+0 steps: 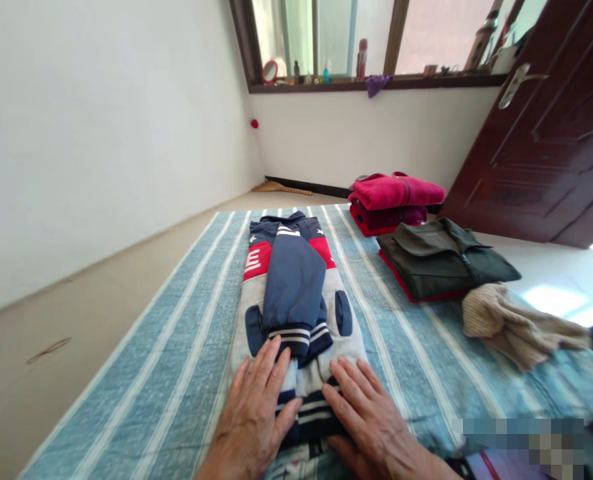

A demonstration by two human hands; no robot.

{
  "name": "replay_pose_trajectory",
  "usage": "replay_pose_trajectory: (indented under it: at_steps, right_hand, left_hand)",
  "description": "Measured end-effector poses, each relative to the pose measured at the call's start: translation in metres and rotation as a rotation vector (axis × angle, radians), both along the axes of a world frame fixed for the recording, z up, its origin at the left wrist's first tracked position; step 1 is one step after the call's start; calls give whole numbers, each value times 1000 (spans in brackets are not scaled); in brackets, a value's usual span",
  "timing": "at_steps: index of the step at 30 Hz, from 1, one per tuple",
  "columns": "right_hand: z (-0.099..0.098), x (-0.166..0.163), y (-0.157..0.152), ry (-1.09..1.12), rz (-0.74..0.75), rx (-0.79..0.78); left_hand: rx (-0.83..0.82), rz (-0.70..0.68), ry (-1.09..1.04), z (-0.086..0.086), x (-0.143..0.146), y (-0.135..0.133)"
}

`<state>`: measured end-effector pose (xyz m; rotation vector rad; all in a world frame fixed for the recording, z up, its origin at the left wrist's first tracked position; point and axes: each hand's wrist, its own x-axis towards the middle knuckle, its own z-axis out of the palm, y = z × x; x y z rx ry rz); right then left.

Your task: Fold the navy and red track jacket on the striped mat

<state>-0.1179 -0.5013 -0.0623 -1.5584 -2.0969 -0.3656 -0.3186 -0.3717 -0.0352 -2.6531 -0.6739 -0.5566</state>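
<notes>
A grey, navy and red jacket (pixel 304 287) lies with its sleeves folded inward over its front, collar toward the far side. Its navy sleeves end in white-striped cuffs, and the striped hem is closest to me. My left hand (pixel 256 400) rests flat on the lower left of the jacket, fingertips at a cuff and thumb over the hem. Opposite it, my right hand (pixel 366 420) lies on the lower right with its fingers stretched out. The right thumb sits low beside the hem, partly hidden.
A striped blue bedspread (pixel 176 347) lies under the jacket. To the right are a stack of pink and red clothes (pixel 396 193), a folded dark green jacket (pixel 441 257) and a crumpled beige knit garment (pixel 516 320). A dark red door (pixel 551 133) stands beyond.
</notes>
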Motion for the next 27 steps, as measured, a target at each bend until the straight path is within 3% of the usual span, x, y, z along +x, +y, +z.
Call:
replay_pose_trajectory:
  at_steps: [4,9,27]
  right_hand:
    - [18,-2,-4,38,-5,-167]
    - [22,-2,-2,27,13,-237]
    - [13,-9,11,11,-72,-66]
  left_hand:
    - [-34,-39,-24,-3,2,7]
    - [-42,-80,-47,-4,6,11]
    - [-80,-87,-70,-3,10,12]
